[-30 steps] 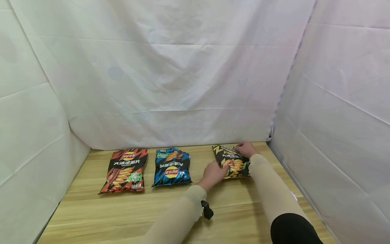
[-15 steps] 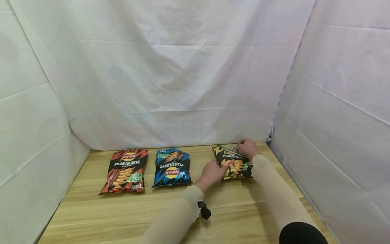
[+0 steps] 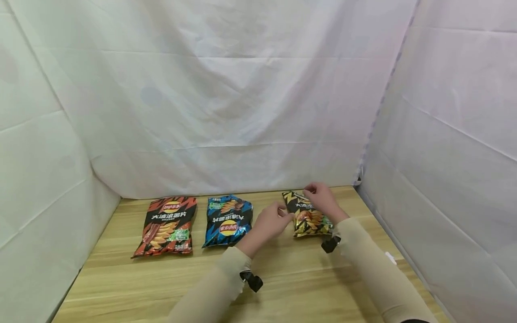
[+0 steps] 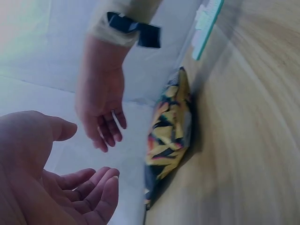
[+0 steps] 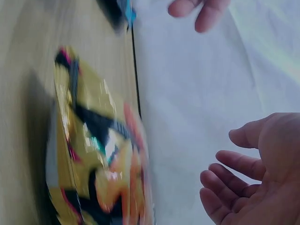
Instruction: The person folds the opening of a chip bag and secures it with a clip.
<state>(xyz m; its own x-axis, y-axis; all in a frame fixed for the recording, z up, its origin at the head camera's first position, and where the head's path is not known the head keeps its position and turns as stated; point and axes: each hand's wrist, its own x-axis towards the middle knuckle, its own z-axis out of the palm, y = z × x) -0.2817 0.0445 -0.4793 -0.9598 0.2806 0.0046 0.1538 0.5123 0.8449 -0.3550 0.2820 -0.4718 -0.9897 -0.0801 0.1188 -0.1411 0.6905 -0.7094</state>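
Head view, near to far across the wooden table [image 3: 282, 287], with every place reckoned from the yellow-and-black chip bag [image 3: 308, 218]. Nearest, two beige sleeves reaching up the boards, a dark strap at each wrist. Beyond them, left hand [image 3: 268, 223] poised just left of the bag's left edge, fingers relaxed and slightly bent, gripping nothing; whether the fingertips brush the foil, impossible to tell from here. Right hand [image 3: 322, 200] over the bag's far right corner, fingers loosely spread, closer to the bag than the left; contact likewise unclear. Bag lying flat near the table's right end, long axis running away from the person, far end close to the white sheet backdrop [image 3: 242, 112]. Well to its left, blue chip bag [image 3: 227, 220], and further left again, red chip bag [image 3: 167, 224], all three in one row.

Left wrist view: left hand [image 4: 56, 183] with palm open and fingers gently curved, the bag [image 4: 169, 136] lying ahead of the fingertips, clear space visible between; right hand [image 4: 101, 105] hanging beyond, fingers slack, holding nothing.

Right wrist view: right hand [image 5: 255, 173] open too, palm bare, blurred bag [image 5: 96, 154] off the fingertips and apart from them.
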